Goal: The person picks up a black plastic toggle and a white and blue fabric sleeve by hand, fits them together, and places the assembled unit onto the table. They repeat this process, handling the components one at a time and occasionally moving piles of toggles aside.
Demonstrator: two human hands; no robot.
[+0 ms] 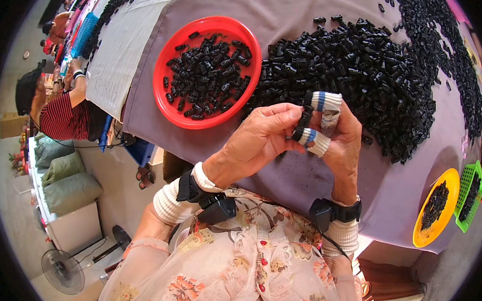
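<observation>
My left hand [260, 138] and my right hand [340, 136] meet above the grey-purple table [299, 178]. Together they pinch a small black plastic part [303, 122] between the fingertips. White and blue cloth guards cover my right thumb and forefinger. Just behind the hands lies a big heap of the same black plastic parts [376, 70]. A red round bowl [162, 86] to the left holds several more of them. Black bands with small devices sit on both wrists.
A yellow bowl [451, 180] and a green basket [477, 179] with black parts stand at the table's right edge. Another person in a red striped top [63, 114] sits at the far left beside a white sheet [127, 41]. A floor fan [63, 272] stands below left.
</observation>
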